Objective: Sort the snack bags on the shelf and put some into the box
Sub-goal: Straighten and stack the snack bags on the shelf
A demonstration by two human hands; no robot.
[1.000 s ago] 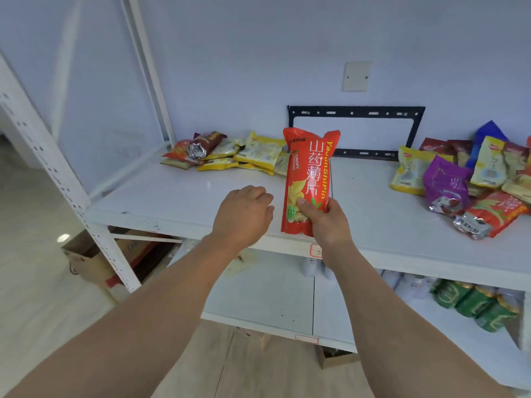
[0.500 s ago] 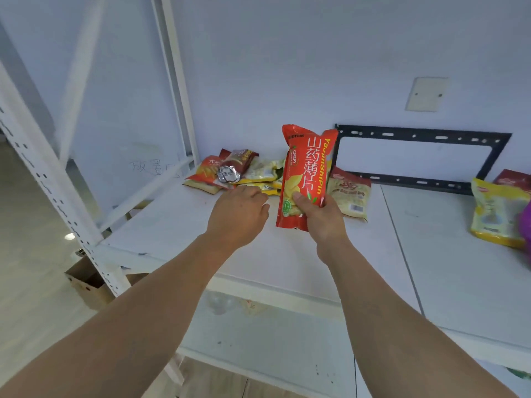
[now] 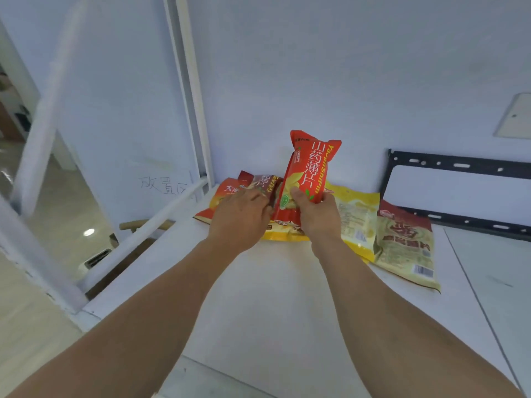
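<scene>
While the right hand (image 3: 314, 215) grips it, the red bag (image 3: 309, 170) stands upright above.

We see a red bag (image 3: 309, 170) with white lettering, yellow bags (image 3: 356, 216), a white shelf (image 3: 273, 297), and a black bracket (image 3: 459, 163).

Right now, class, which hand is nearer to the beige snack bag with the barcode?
Right. The right hand holds the red bag upright, two bags left of the beige bag; the left hand is farther left, on the dark red bag.
</scene>
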